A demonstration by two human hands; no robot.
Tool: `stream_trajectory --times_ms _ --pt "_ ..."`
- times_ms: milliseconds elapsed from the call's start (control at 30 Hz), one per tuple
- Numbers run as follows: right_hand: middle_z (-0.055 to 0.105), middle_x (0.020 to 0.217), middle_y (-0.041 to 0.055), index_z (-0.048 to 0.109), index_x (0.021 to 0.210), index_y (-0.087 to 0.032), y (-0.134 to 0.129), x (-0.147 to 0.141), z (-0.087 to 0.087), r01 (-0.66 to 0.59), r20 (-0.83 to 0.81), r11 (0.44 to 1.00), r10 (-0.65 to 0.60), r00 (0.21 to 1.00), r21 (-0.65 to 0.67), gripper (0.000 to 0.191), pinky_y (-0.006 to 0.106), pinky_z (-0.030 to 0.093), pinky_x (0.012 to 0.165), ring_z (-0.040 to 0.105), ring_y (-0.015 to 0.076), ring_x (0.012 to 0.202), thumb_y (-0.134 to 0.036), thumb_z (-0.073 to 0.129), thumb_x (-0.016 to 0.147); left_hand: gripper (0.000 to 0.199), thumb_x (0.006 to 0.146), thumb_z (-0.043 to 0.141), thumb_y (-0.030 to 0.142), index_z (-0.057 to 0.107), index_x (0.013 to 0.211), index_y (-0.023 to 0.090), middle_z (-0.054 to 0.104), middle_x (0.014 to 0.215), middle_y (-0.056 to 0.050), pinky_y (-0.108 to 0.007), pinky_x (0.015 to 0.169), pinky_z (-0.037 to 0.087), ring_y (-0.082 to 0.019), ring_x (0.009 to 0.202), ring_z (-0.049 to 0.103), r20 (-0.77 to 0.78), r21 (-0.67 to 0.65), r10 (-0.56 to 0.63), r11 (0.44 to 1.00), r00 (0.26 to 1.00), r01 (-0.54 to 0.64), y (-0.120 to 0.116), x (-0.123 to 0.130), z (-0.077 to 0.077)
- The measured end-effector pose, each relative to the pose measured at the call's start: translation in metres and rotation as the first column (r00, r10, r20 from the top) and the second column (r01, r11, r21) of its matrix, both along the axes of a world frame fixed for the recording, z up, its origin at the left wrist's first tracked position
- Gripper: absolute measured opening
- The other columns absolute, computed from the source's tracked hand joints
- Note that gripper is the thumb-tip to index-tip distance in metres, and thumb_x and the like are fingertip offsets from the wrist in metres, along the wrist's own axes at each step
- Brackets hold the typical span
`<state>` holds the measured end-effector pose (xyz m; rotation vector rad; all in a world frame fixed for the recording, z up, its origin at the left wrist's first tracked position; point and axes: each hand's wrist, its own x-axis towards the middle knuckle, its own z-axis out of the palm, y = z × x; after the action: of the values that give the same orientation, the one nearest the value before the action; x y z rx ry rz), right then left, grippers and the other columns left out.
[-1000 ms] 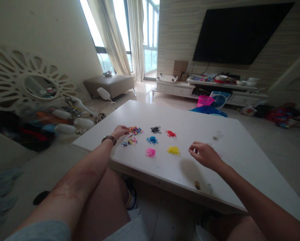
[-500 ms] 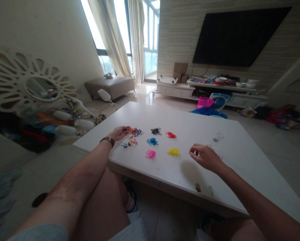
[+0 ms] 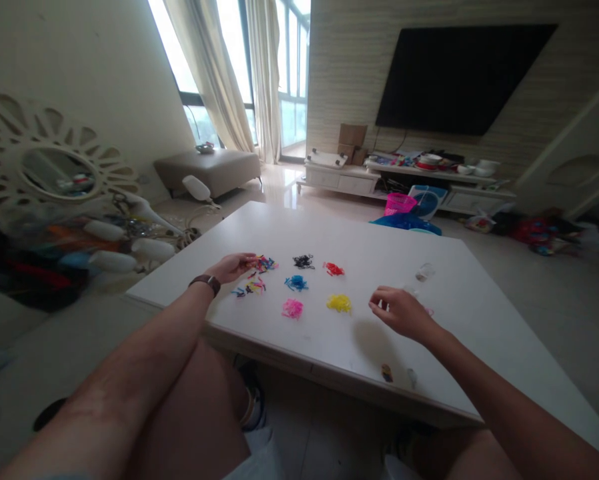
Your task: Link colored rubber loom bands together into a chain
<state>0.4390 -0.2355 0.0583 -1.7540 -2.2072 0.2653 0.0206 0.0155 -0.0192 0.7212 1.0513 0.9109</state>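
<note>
Fingertips drawn together, the left hand (image 3: pixel 232 267) meets the near-left edge of a mixed pile (image 3: pixel 267 264) of small coloured pieces; the pieces there are too small to tell whether any is pinched between thumb and finger. A dark-strapped band (image 3: pixel 207 285) circles that wrist. The right hand (image 3: pixel 399 310) hangs over the white table (image 3: pixel 289 230) with its fingers loosely curled and its shadow on the surface below; whether it holds something cannot be told from this view. The mixed pile lies toward the table's left side, and a smaller mixed scatter (image 3: pixel 253 287) sits just beside it, nearer the person. To the right of these, single-colour heaps stand apart from one another: a black heap (image 3: pixel 303 261) and a red heap (image 3: pixel 333 269) farthest off, a blue heap (image 3: pixel 296 283) closer, then a pink heap (image 3: pixel 292 309) and a yellow heap (image 3: pixel 339 304) nearest the front. The yellow heap is the one closest to the right hand, though not touching it. Beyond that hand lies a clear object (image 3: pixel 424 271), and by the table's front edge rest a small brownish-yellow object (image 3: pixel 387 372) and a clear piece (image 3: pixel 411 378).
</note>
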Motion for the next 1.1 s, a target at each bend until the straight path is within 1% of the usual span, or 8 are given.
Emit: stream_trajectory --times_ms 133,200,400,533,633,733,933,1100 --pt "0.066 0.079 0.003 0.068 0.076 -0.02 0.0007 -0.002 -0.0008 0.002 0.0 1.0 -0.002 1.0 -0.016 0.022 0.026 0.043 0.065 0.059 0.0141 0.066 -0.027 0.053 0.09 0.017 0.087 0.056 0.002 0.069 0.099 0.002 0.073 0.089 -0.018 -0.02 0.067 0.06 -0.017 0.077 0.072 -0.063 -0.043 -0.116 0.993 0.991 0.113 0.0007 0.0014 -0.0028" --pt "0.066 0.08 0.0031 0.068 0.077 -0.02 0.0012 -0.0025 -0.001 0.007 0.002 1.0 -0.007 1.0 -0.007 0.022 0.026 0.043 0.065 0.059 0.014 0.066 -0.028 0.052 0.09 0.015 0.087 0.061 0.005 0.07 0.098 0.003 0.073 0.089 -0.018 -0.019 0.066 0.06 -0.016 0.076 0.072 -0.077 -0.039 -0.138 0.99 0.987 0.135 -0.0001 0.0027 -0.0034" --pt "0.067 0.08 0.0037 0.068 0.076 -0.02 0.0003 -0.002 -0.0006 -0.01 0.002 1.0 0.01 1.0 -0.014 0.023 0.026 0.043 0.065 0.059 0.0142 0.065 -0.029 0.052 0.091 0.013 0.08 0.071 0.004 0.074 0.093 0.004 0.074 0.093 -0.016 -0.016 0.066 0.057 -0.013 0.072 0.069 -0.126 -0.004 -0.134 0.991 0.983 0.134 -0.004 0.0063 -0.0031" --pt "0.067 0.08 0.0035 0.068 0.076 -0.02 0.0007 -0.0008 -0.0011 -0.009 -0.001 1.0 0.009 1.0 -0.004 0.022 0.027 0.043 0.064 0.058 0.014 0.064 -0.028 0.053 0.09 0.015 0.077 0.072 0.0 0.074 0.091 0.004 0.074 0.09 -0.017 -0.019 0.068 0.057 -0.015 0.076 0.07 -0.126 0.028 -0.119 0.992 0.985 0.123 -0.004 0.0052 -0.005" --pt "0.067 0.08 0.0034 0.068 0.075 -0.021 0.0006 -0.0009 -0.001 -0.016 -0.002 1.0 0.016 1.0 -0.003 0.021 0.027 0.042 0.064 0.058 0.0141 0.064 -0.027 0.054 0.09 0.015 0.075 0.071 -0.001 0.073 0.088 0.005 0.074 0.09 -0.018 -0.02 0.07 0.056 -0.017 0.079 0.071 -0.153 0.06 -0.124 0.989 0.98 0.135 -0.0044 0.0043 -0.0056" --pt "0.066 0.079 0.0032 0.068 0.076 -0.021 0.0004 -0.0012 -0.0007 -0.019 0.002 1.0 0.019 1.0 -0.019 0.022 0.027 0.042 0.064 0.058 0.0143 0.064 -0.028 0.053 0.09 0.019 0.071 0.074 -0.001 0.073 0.088 0.006 0.074 0.09 -0.016 -0.022 0.072 0.056 -0.017 0.079 0.07 -0.186 0.072 -0.109 0.99 0.976 0.124 -0.0065 0.0048 -0.0041" --pt "0.067 0.079 0.0035 0.068 0.077 -0.02 0.0 -0.002 0.0009 -0.012 0.011 1.0 0.013 1.0 -0.026 0.023 0.027 0.042 0.063 0.059 0.0145 0.064 -0.029 0.052 0.09 0.02 0.069 0.082 0.012 0.075 0.087 0.007 0.073 0.088 -0.014 -0.019 0.061 0.052 -0.012 0.07 0.064 -0.228 0.096 -0.12 0.985 0.966 0.145 -0.0087 0.0067 -0.0015" --pt "0.066 0.078 0.0034 0.067 0.075 -0.02 -0.0006 -0.0029 0.002 -0.019 0.018 0.999 0.019 1.0 -0.032 0.023 0.027 0.043 0.063 0.059 0.0152 0.066 -0.029 0.052 0.09 0.021 0.07 0.083 0.019 0.075 0.083 0.005 0.07 0.077 -0.011 -0.017 0.049 0.041 -0.008 0.058 0.055 -0.238 0.102 -0.146 0.979 0.96 0.174 -0.0073 0.0059 -0.003"
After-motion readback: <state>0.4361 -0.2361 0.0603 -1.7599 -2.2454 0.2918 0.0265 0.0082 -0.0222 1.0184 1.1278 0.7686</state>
